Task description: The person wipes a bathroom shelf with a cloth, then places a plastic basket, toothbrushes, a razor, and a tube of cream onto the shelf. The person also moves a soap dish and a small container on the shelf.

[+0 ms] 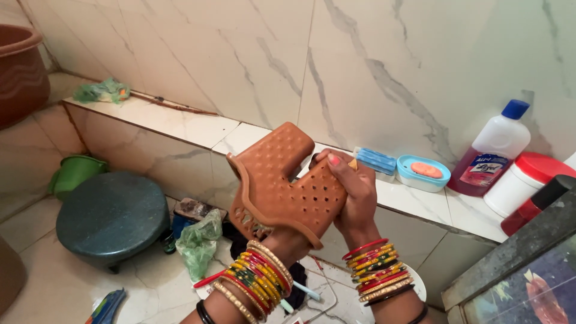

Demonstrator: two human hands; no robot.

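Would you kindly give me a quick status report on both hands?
Left hand mostly hidden behind brown perforated plastic shelf piece, grip unclear. Right hand clasping its right edge. Shelf piece held up tilted, above the white marble ledge. Nothing obstructing.

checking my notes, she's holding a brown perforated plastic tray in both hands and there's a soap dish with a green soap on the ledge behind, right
Not quite. The soap in the light blue soap dish is orange, not green, as the head view shows. The rest stands: both hands, left and right, hold the brown perforated tray, and the dish sits on the ledge behind.
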